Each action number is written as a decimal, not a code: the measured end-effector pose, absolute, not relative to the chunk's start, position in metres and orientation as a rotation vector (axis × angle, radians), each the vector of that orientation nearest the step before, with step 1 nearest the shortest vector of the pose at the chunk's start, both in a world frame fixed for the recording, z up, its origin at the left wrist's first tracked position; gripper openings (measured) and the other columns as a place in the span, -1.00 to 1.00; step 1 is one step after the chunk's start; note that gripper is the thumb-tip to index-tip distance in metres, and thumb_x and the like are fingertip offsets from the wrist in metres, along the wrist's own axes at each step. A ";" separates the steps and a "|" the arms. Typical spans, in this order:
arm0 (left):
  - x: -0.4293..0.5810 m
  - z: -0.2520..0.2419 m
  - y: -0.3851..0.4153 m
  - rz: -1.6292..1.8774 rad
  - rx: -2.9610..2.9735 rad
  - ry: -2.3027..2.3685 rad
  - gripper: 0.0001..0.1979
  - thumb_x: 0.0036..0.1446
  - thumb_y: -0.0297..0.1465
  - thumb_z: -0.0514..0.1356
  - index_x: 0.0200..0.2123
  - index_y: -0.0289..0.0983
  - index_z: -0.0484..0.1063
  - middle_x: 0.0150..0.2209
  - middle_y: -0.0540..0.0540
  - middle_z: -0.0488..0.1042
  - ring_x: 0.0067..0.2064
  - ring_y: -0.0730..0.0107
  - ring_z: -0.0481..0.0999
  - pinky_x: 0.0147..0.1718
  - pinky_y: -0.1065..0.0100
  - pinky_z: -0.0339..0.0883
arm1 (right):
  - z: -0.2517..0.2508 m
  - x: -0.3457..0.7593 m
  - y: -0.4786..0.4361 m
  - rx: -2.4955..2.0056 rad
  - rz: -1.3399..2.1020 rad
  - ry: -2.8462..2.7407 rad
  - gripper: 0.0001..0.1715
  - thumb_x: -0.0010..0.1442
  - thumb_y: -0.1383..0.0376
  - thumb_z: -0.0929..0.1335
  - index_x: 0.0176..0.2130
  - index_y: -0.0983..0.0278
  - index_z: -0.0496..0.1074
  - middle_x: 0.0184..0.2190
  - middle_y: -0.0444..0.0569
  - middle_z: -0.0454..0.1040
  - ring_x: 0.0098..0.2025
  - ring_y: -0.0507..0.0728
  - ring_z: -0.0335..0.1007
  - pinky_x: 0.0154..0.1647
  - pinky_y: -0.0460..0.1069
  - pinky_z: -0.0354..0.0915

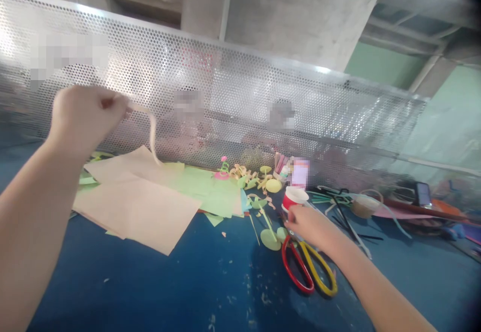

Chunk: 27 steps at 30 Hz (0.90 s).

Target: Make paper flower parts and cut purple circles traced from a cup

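While the left hand (84, 114) is raised above the paper, its thumb and forefinger are pinched together on one end of a strip (153, 131), the other fingers curled in. The strip is pale, narrow and limp; it bends over in a soft arch and hangs down to the sheets below. At the right, the other hand (310, 226) is at the scissors (306, 252), its fingers bent in over the metal near the pivot; I cannot tell how firmly they close on it. The scissors' two smooth, rounded loops, one red and one yellow, point toward the person, near the blue table's (150, 292) surface, which is flecked with pale marks.

Flat, matt pinkish paper (143, 212) lies in overlapping, straight-edged sheets, beside green paper (206, 187). Between the paper and the right hand lies a thin green disc (269, 240). Just beyond that hand is a round red-and-white tub (295, 197). Farther back, a small pink flower (224, 159) stands on a curly green stem before a perforated metal screen (240, 86).
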State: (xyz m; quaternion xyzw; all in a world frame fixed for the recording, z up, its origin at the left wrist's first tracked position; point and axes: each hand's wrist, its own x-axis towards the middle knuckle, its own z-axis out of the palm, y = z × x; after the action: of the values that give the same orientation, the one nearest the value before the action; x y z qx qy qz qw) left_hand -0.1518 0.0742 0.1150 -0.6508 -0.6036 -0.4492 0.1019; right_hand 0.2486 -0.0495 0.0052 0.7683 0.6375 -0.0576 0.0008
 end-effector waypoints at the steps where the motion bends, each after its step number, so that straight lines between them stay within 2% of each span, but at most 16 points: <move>1: -0.139 0.117 0.063 -1.516 -2.004 -1.611 -0.54 0.16 -0.14 -0.01 -0.21 -0.41 0.46 -0.30 -0.06 0.47 -0.13 0.16 0.42 -0.06 0.13 0.20 | 0.003 0.246 -0.046 2.420 -0.145 2.105 -0.80 0.13 0.33 0.23 -0.25 0.35 0.37 -0.38 0.09 0.49 -0.33 0.17 0.43 -0.29 0.01 0.23; 3: -0.112 0.117 0.045 -1.892 -2.270 -1.341 -0.51 0.15 -0.12 0.03 -0.16 -0.46 0.44 -0.29 -0.10 0.50 -0.25 0.34 0.49 -0.12 0.19 0.30 | -0.005 0.242 -0.040 2.378 -0.174 2.309 -0.75 0.16 0.32 0.21 -0.13 0.28 0.31 -0.32 0.00 0.47 -0.30 0.11 0.41 -0.26 -0.04 0.23; 5: -0.087 0.114 0.034 -2.058 -2.599 -1.192 -0.56 0.14 -0.18 0.10 -0.19 -0.50 0.44 -0.35 -0.15 0.53 -0.31 0.39 0.52 -0.17 0.20 0.36 | -0.015 0.239 -0.036 2.300 -0.255 2.471 -0.69 0.13 0.30 0.26 -0.08 0.22 0.30 -0.30 -0.06 0.47 -0.28 0.09 0.40 -0.24 -0.05 0.23; 7: -0.065 0.109 0.027 -1.988 -2.917 -1.150 -0.66 0.10 -0.23 0.16 -0.29 -0.45 0.50 -0.42 -0.14 0.55 -0.36 0.39 0.53 -0.24 0.25 0.41 | -0.024 0.238 -0.032 2.249 -0.316 2.569 -0.71 0.08 0.31 0.30 -0.14 0.20 0.37 -0.30 -0.05 0.47 -0.25 0.13 0.39 -0.21 -0.01 0.23; 10: -0.041 0.098 0.024 -1.855 -3.310 -1.123 -0.73 0.07 -0.25 0.19 -0.34 -0.36 0.53 -0.40 -0.13 0.57 -0.37 0.38 0.55 -0.31 0.34 0.43 | -0.030 0.240 -0.030 2.264 -0.392 2.654 -0.83 0.07 0.35 0.29 -0.31 0.26 0.46 -0.34 0.00 0.49 -0.26 0.17 0.40 -0.18 0.05 0.24; 12: -0.031 0.089 0.025 -1.833 -3.478 -1.112 -0.72 0.08 -0.24 0.18 -0.35 -0.34 0.54 -0.38 -0.14 0.58 -0.36 0.38 0.55 -0.33 0.37 0.43 | -0.026 0.241 -0.030 2.306 -0.483 2.695 -0.79 0.11 0.34 0.25 -0.30 0.28 0.47 -0.31 0.02 0.51 -0.27 0.16 0.42 -0.19 0.05 0.28; 16: -0.022 0.076 0.033 -1.995 -3.601 -1.182 -0.73 0.09 -0.26 0.18 -0.36 -0.37 0.53 -0.37 -0.16 0.58 -0.36 0.42 0.55 -0.30 0.41 0.42 | -0.006 0.238 -0.034 2.374 -0.710 2.747 -0.70 0.11 0.29 0.28 -0.13 0.30 0.41 -0.23 0.01 0.52 -0.21 0.12 0.45 -0.17 0.01 0.33; 19: -0.022 0.071 0.041 -2.160 -3.611 -1.303 -0.76 0.08 -0.30 0.21 -0.37 -0.39 0.53 -0.36 -0.17 0.58 -0.37 0.45 0.54 -0.26 0.42 0.42 | 0.004 0.229 -0.038 2.486 -0.936 2.769 -0.68 0.04 0.19 0.36 -0.19 0.30 0.40 -0.27 -0.02 0.51 -0.24 0.13 0.45 -0.20 0.02 0.34; 23: -0.022 0.064 0.050 -2.379 -3.594 -1.466 -0.82 0.07 -0.35 0.23 -0.39 -0.38 0.53 -0.37 -0.14 0.58 -0.37 0.49 0.55 -0.24 0.48 0.41 | -0.004 0.212 -0.036 2.494 -1.386 2.704 -0.63 -0.03 0.08 0.40 -0.30 0.30 0.41 -0.47 -0.08 0.49 -0.36 0.12 0.44 -0.28 0.02 0.34; 27: -0.019 0.055 0.056 -2.374 -3.650 -1.581 -0.83 0.08 -0.37 0.23 -0.36 -0.38 0.53 -0.36 -0.15 0.59 -0.34 0.48 0.55 -0.23 0.50 0.41 | -0.023 0.200 -0.035 2.393 -1.483 2.697 -0.65 0.00 0.09 0.38 -0.30 0.31 0.42 -0.46 -0.05 0.51 -0.37 0.14 0.44 -0.30 0.01 0.34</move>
State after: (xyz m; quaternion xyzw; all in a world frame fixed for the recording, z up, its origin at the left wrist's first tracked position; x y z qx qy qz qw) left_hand -0.0191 0.0557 0.0550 -0.5789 -0.2508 -0.3766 -0.6783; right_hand 0.1995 -0.0346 -0.0227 0.5703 0.6427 -0.3535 -0.3698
